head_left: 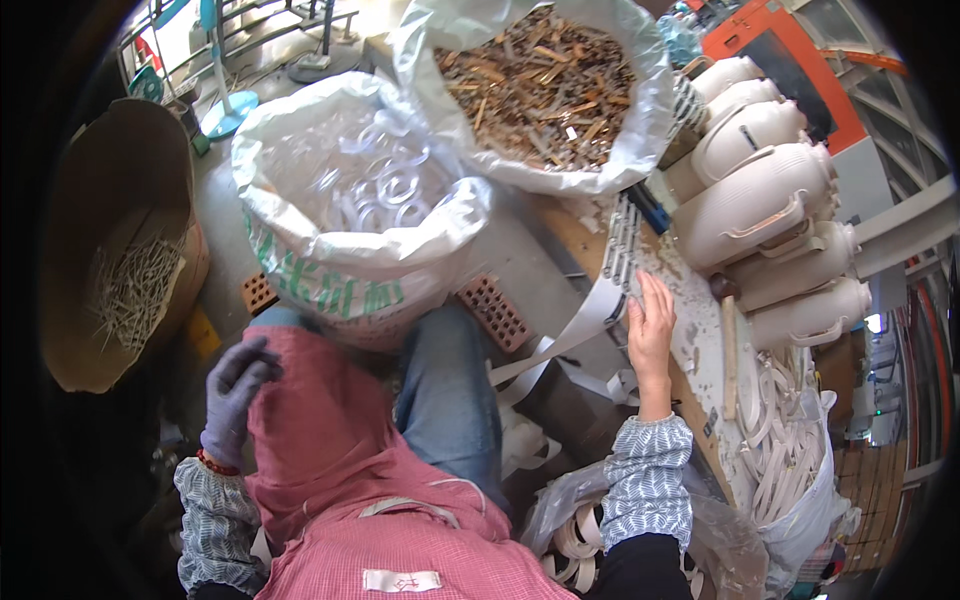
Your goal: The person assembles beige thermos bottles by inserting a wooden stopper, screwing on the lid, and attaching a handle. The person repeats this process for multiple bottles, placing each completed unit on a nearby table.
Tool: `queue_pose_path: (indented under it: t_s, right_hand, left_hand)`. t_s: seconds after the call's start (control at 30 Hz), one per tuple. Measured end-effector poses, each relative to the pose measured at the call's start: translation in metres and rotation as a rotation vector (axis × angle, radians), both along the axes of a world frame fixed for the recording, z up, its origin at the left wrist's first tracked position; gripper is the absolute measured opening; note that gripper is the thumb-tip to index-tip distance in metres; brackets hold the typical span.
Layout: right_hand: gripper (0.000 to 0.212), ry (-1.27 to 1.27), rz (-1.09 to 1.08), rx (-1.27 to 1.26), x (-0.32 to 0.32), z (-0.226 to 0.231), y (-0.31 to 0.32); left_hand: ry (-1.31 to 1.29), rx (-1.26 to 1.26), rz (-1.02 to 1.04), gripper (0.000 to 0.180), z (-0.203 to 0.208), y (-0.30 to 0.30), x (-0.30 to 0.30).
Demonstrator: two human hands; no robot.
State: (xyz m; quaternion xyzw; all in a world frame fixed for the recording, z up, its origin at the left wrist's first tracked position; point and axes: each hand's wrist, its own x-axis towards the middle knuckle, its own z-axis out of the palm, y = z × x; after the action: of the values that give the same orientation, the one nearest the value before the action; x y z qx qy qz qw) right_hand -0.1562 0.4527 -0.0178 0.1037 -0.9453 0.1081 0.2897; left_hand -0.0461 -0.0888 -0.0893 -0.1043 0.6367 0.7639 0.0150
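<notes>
My left hand (235, 395), in a grey glove, hovers beside my left knee with its fingers loosely curled and apart, holding nothing. Bare, my right hand (652, 325) reaches to the bench edge, fingers stretched out. Right beside its thumb is a white strip (585, 322), which curves down toward my knees; whether the thumb touches it I cannot tell. Where the strip meets the bench (690, 312) there is a slotted, metallic-looking part (622, 240). Cream plastic jug bodies with handles (755, 195) are piled on the bench beyond my right hand.
Between my knees stands a white sack (350, 255) of clear plastic rings. Behind it is a larger sack (640, 150) of brown scraps. A brown bin (125, 170) with thin sticks stands left. Perforated bricks (495, 313) lie on the floor. Bags of cream strips (780, 440) flank my right arm.
</notes>
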Motion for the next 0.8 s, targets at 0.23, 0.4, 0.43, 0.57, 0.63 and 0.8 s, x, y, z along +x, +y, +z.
queue_pose_path:
  t_s: [0.23, 0.4, 0.43, 0.57, 0.63, 0.8]
  right_hand:
    - [0.022, -0.113, 0.071, -0.265, -0.026, -0.053, 0.075]
    - [0.022, -0.133, -0.056, -0.389, -0.022, -0.068, 0.115]
    - [0.023, -0.111, -0.035, -0.355, -0.026, -0.063, 0.107]
    - [0.022, 0.055, -0.032, 0.042, -0.014, -0.049, 0.095]
    - [0.018, 0.165, -0.033, 0.275, -0.008, -0.033, 0.072]
    - [0.015, 0.347, -0.047, 0.346, 0.032, 0.003, 0.035]
  left_hand:
    - [-0.154, -0.686, 0.661, 0.023, -0.119, -0.160, 0.183]
    - [-0.800, -0.812, 0.935, 0.027, -0.201, -0.229, 0.454]
    - [-0.941, -0.772, 0.875, 0.031, -0.197, -0.203, 0.474]
    - [-1.224, -1.057, 0.449, 0.047, -0.175, -0.159, 0.427]
    - [-1.253, -1.142, 0.198, 0.061, -0.189, -0.143, 0.407]
    - [-1.212, -1.480, -0.457, 0.099, -0.264, -0.120, 0.389]
